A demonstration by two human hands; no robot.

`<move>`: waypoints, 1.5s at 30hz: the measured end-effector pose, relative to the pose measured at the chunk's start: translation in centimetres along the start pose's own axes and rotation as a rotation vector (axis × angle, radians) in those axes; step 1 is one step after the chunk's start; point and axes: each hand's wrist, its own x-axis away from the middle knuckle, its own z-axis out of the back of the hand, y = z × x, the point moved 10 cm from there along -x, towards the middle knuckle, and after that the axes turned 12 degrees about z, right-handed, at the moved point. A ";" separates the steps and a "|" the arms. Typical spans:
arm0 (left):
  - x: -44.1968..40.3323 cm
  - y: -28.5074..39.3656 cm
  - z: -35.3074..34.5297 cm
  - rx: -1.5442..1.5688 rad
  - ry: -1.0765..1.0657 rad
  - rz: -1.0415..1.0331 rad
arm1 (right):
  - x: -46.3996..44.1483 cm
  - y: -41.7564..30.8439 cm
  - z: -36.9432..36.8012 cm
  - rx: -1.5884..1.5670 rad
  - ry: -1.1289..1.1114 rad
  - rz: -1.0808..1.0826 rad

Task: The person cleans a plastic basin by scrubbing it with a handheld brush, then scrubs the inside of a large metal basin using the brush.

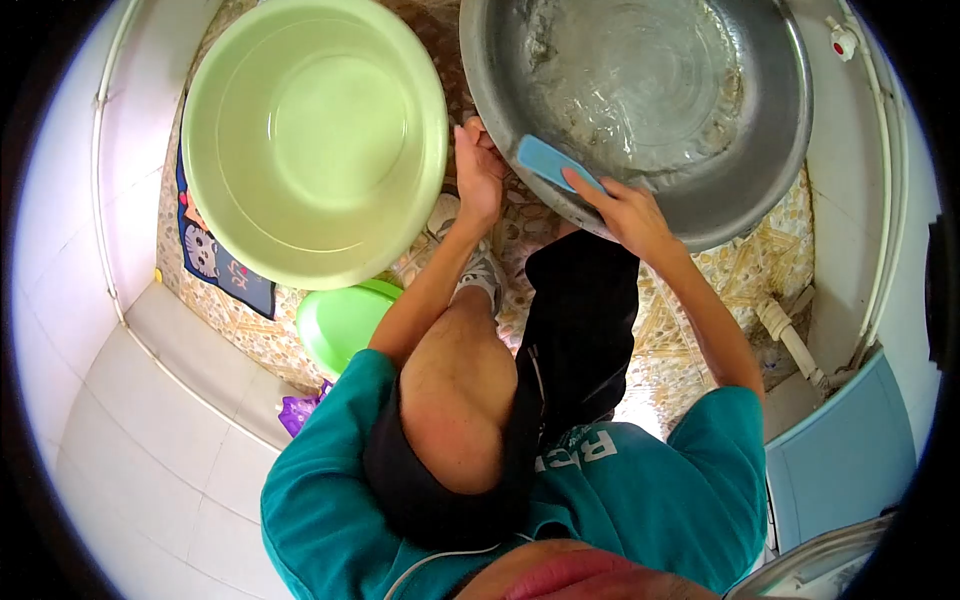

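A light-blue, flat-backed scrubbing brush (545, 163) is gripped by my right hand (630, 218) over the near rim of the big grey basin (735, 200). Its underside faces away, so I cannot see any bristles. Clear water (640, 90) lies in the basin's bottom. Between the two basins, my left hand (480, 178) is beside the grey basin's outer left wall with its fingers curled. Whether it grips that basin or something else is hidden. Just left of this hand stands a pale green basin (425, 210) with what looks like shallow clear water in it.
A smaller bright green basin (340, 325) sits partly under the pale one. A dark mat with a cat picture (225, 255) lies on the patterned floor. White pipes (785, 335) run along the right wall, above a blue panel (840, 450). Something purple (298, 412) lies left of my knee.
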 end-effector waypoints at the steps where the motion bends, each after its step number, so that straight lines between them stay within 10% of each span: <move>1: 0.0 -0.3 0.3 0.007 0.029 0.017 | 0.3 0.1 -0.2 0.010 -0.025 0.006; 25: 2.2 -1.1 -0.3 -0.241 0.037 0.023 | 4.2 5.0 0.9 0.197 -0.230 -0.102; 29: 2.6 -2.2 -1.1 -0.396 0.031 0.056 | 2.6 13.6 5.1 0.370 0.211 -0.267; 45: -7.1 5.4 -0.7 -0.327 0.161 -0.197 | 0.6 17.1 0.3 0.044 0.357 -0.397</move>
